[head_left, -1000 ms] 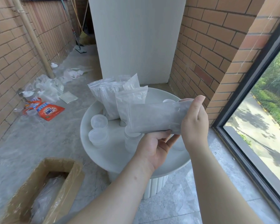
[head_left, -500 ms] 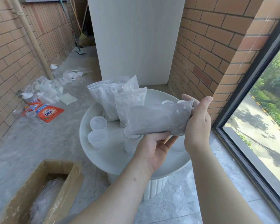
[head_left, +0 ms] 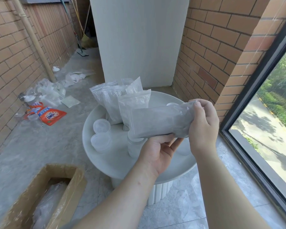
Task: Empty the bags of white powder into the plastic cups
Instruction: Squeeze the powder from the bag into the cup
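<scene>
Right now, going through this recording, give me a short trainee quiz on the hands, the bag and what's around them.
1. True or false: the held bag lies roughly sideways above the round table.
2. The left hand holds the bag from below. What does the right hand do? A) pinches the bag's end B) rests on the table C) holds a cup
3. Fill in: the orange packet lies on the ____.
Key: 1 true; 2 A; 3 floor.
</scene>
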`<action>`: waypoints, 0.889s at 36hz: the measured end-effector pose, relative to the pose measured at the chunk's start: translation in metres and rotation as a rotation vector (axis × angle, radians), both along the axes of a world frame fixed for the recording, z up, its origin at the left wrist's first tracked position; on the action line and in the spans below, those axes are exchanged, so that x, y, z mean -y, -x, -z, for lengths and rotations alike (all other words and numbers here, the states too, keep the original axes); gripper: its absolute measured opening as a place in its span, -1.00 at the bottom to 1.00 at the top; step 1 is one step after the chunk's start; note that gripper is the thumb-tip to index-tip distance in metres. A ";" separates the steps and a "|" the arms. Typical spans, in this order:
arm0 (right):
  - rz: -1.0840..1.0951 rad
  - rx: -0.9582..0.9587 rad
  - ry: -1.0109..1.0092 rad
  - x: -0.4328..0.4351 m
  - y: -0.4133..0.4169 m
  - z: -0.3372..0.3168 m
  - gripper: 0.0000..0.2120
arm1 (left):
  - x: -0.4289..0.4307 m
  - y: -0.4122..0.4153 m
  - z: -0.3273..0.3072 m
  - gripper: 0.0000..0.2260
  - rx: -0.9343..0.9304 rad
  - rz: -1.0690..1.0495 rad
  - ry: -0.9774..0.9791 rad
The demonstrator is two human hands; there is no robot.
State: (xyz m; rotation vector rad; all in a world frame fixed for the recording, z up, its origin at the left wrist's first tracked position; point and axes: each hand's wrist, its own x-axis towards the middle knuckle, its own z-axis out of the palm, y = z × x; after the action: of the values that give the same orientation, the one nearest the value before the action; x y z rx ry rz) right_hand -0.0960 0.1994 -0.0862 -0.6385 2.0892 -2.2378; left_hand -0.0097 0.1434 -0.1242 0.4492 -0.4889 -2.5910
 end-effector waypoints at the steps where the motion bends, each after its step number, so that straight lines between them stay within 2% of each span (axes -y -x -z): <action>1: 0.010 -0.006 -0.006 0.000 0.000 0.000 -0.82 | 0.000 0.000 0.000 -0.69 0.000 0.000 -0.001; 14: 0.065 -0.163 -0.062 0.001 -0.001 0.000 -0.82 | -0.001 -0.002 -0.001 -0.68 -0.028 0.008 -0.017; 26: 0.053 -0.237 -0.002 0.005 -0.007 -0.007 -0.86 | 0.002 -0.002 0.002 -0.58 -0.016 0.013 -0.092; 32: 0.050 -0.267 0.004 0.005 -0.010 -0.009 -0.86 | 0.003 -0.003 0.003 -0.74 0.015 0.023 -0.099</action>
State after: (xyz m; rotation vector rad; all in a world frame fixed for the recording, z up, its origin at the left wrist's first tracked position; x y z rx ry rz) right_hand -0.0862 0.1939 -0.0767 -0.9433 2.2393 -2.2947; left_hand -0.0069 0.1409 -0.1272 0.4996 -0.3747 -2.6444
